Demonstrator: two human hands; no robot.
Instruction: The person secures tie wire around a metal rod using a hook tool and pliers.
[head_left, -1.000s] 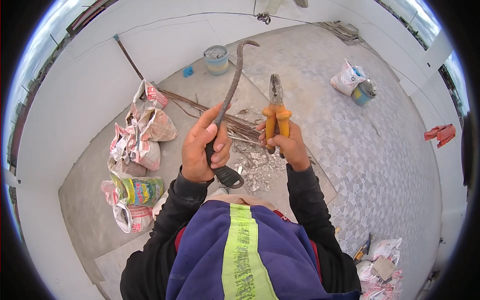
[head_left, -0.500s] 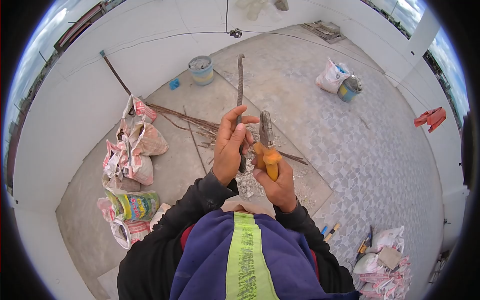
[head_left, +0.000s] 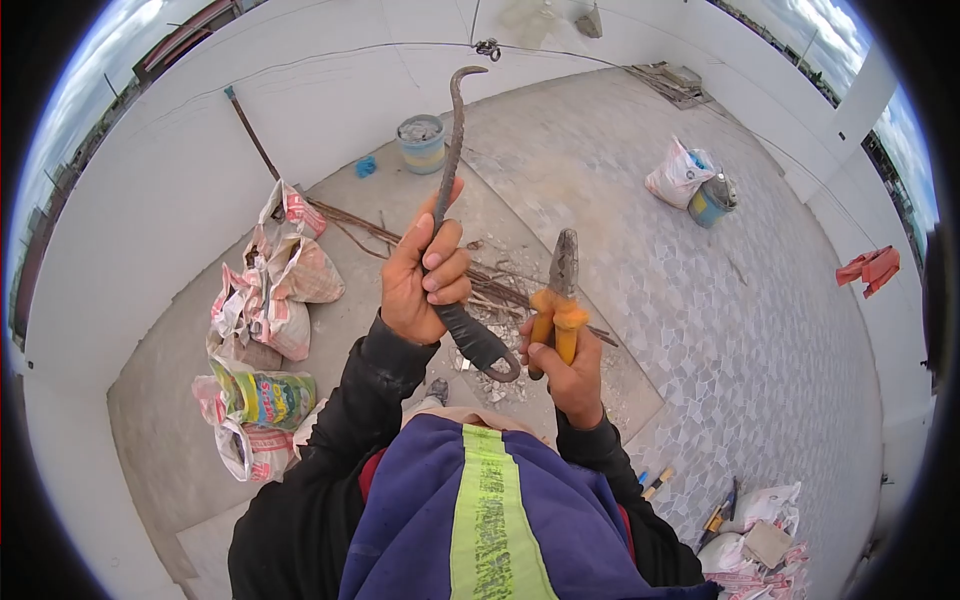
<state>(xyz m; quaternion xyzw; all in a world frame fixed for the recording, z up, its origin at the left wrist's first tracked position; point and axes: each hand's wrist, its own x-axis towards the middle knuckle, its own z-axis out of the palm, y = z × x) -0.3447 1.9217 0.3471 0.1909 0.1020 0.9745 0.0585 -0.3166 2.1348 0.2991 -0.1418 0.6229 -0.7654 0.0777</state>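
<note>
My left hand [head_left: 415, 290] is closed around a rebar hook [head_left: 456, 145], a ribbed steel bar whose bent tip points up and to the right. Its lower end has a black wrapped handle that finishes in a metal loop, slanting down between my hands. In my right hand [head_left: 574, 380] is a pair of pliers [head_left: 564, 268] with worn orange-yellow handles and dirty metal jaws pointing upward. The two tools are apart, though the hook's loop comes near my right fingers. Beneath both hands, rusty rebar rods [head_left: 375, 232] lie on the floor among broken rubble.
Filled sacks [head_left: 305, 268] line the left wall. A bucket [head_left: 421, 150] stands by the back wall; another bucket [head_left: 711, 203] sits beside a white sack [head_left: 680, 172]. At lower right are more sacks [head_left: 770, 560] and hand tools [head_left: 720, 510]. A wire [head_left: 570, 58] runs along the wall.
My left hand has moved left and wrapped its fingers around the hook, which now tilts with its handle swung toward the right. My right hand with the pliers has shifted slightly right and down.
</note>
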